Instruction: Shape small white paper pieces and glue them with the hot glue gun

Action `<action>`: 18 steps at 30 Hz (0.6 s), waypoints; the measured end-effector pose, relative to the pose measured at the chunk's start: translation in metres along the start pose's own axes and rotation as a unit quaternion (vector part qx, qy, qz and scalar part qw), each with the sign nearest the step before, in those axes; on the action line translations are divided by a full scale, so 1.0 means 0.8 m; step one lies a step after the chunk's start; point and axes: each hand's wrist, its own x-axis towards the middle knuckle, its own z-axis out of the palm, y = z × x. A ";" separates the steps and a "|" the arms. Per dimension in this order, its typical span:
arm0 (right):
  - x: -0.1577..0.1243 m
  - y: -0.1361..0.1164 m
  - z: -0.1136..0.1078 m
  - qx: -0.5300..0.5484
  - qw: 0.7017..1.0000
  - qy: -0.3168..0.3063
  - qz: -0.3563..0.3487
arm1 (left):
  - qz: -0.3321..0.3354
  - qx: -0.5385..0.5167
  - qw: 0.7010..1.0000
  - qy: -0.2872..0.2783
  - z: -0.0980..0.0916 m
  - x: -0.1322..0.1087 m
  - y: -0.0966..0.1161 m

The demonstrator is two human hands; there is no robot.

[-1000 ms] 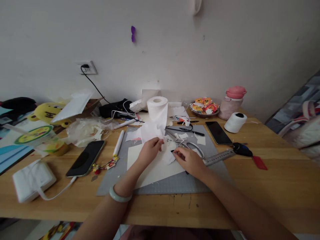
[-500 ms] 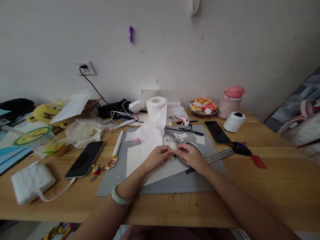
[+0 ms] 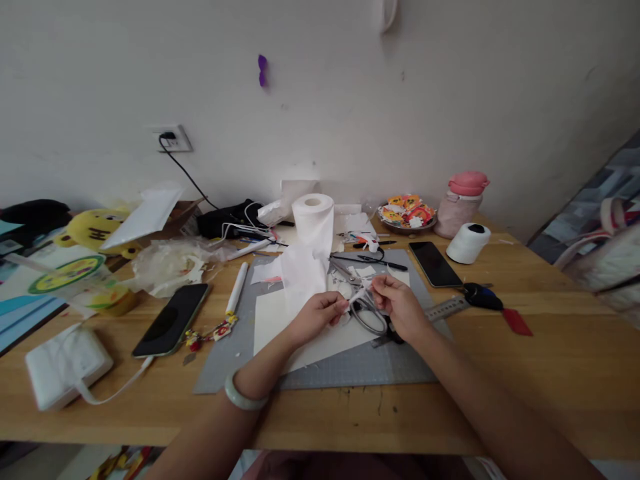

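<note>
My left hand (image 3: 319, 315) is closed in a pinch on a small white piece, thin like tissue paper (image 3: 359, 294). The piece stretches toward my right hand (image 3: 400, 307), whose thumb and fingers are pinched together at its other end. Below the fingers, scissors (image 3: 369, 319) with grey loop handles lie on the grey cutting mat (image 3: 345, 379). A white sheet (image 3: 273, 321) lies under my left hand. Just beyond stands a roll of white tissue (image 3: 313, 217), its loose end (image 3: 303, 273) trailing over that sheet.
A metal ruler (image 3: 447, 309), a box cutter (image 3: 481, 297), a phone (image 3: 435, 264) and a thread spool (image 3: 469, 243) lie on the right. Left are another phone (image 3: 171, 320), a white power bank (image 3: 67, 365) and a lidded cup (image 3: 75, 280). A plate (image 3: 409, 229) and pink bottle (image 3: 459, 207) stand behind.
My right hand has moved right and slightly up, away from my left hand. The white piece now shows between them, and more of the scissor handles is uncovered. My left hand stays put.
</note>
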 end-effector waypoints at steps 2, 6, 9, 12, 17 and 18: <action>0.001 -0.003 -0.002 0.005 1.000 0.003 -0.004 | 0.004 0.002 1.000 -0.006 0.001 -0.001 0.002; 0.002 -0.006 -0.007 -0.010 1.000 0.006 -0.010 | 0.009 0.009 1.000 -0.009 0.001 -0.002 0.003; 0.005 -0.006 -0.010 -0.040 0.999 0.016 -0.025 | 0.011 0.015 1.000 -0.003 0.000 -0.002 0.002; 0.012 -0.008 -0.019 -0.089 0.994 0.038 -0.050 | 0.010 0.022 1.000 0.002 -0.002 -0.003 0.001; 0.037 -0.023 -0.065 -0.225 0.961 0.122 -0.103 | -0.005 0.022 0.999 0.044 -0.001 -0.001 -0.001; 0.042 -0.026 -0.078 -0.259 0.949 0.140 -0.110 | -0.009 0.020 0.998 0.058 -0.001 0.000 -0.001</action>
